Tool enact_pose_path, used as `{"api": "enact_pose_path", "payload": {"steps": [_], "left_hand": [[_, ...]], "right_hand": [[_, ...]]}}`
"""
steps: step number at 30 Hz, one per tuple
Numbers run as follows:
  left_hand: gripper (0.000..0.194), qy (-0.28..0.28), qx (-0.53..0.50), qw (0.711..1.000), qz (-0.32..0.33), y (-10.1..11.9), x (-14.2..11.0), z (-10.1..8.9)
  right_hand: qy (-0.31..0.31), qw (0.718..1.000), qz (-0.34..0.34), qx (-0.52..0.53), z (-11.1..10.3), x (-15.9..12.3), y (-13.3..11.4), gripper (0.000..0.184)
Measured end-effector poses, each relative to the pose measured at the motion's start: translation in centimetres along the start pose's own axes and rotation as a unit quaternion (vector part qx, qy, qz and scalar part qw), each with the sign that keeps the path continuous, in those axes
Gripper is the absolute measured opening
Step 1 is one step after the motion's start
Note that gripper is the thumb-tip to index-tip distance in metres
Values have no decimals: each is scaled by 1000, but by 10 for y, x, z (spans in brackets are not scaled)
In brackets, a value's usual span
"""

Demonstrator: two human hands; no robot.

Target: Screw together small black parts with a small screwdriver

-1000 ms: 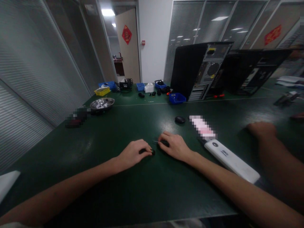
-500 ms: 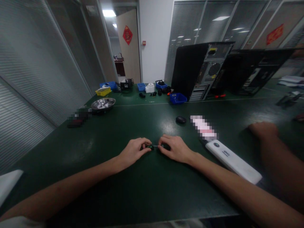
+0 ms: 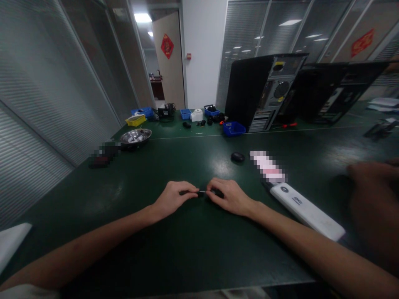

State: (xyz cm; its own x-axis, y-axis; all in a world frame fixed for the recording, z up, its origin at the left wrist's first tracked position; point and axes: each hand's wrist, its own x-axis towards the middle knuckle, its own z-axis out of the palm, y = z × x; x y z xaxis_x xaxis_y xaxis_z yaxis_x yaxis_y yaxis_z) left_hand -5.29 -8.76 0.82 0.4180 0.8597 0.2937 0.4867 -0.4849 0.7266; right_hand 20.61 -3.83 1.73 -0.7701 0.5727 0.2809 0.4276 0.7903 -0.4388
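My right hand (image 3: 229, 196) is closed around the dark handle of a small screwdriver (image 3: 217, 192), low over the green tabletop (image 3: 199, 249). Its thin metal shaft points left toward my other hand. Between the thumb and fingertips of my left hand (image 3: 174, 199) is a small dark part (image 3: 200, 193), mostly covered by the fingers. The shaft's tip meets or nearly meets this part; I cannot tell whether they touch.
A black computer mouse (image 3: 237, 157) lies beyond my right hand. Right of it is a white device (image 3: 307, 209) with a blurred-out end. Another person's blurred hand (image 3: 370, 176) is at far right. A metal bowl (image 3: 136, 136), blue bin (image 3: 233, 129) and computer tower (image 3: 249, 93) stand farther back.
My left fingers have shifted and now cover more of the small part; its green face no longer shows. My right hand has barely moved. The other person's hand has moved right.
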Motion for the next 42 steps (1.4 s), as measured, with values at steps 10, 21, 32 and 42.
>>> {"api": "enact_pose_path", "payload": {"steps": [10, 21, 32, 42], "left_hand": [[16, -22, 57, 997, 37, 4, 0, 3], [37, -25, 112, 993, 7, 15, 0, -2], [49, -58, 115, 992, 5, 10, 3, 0], [42, -79, 204, 976, 3, 15, 4, 4]], "right_hand": [[-11, 997, -35, -71, 6, 2, -10, 17], [33, 996, -1, -88, 4, 4, -3, 17], [36, 994, 11, -102, 1, 4, 2, 18], [-14, 990, 0, -142, -10, 3, -5, 15]]}}
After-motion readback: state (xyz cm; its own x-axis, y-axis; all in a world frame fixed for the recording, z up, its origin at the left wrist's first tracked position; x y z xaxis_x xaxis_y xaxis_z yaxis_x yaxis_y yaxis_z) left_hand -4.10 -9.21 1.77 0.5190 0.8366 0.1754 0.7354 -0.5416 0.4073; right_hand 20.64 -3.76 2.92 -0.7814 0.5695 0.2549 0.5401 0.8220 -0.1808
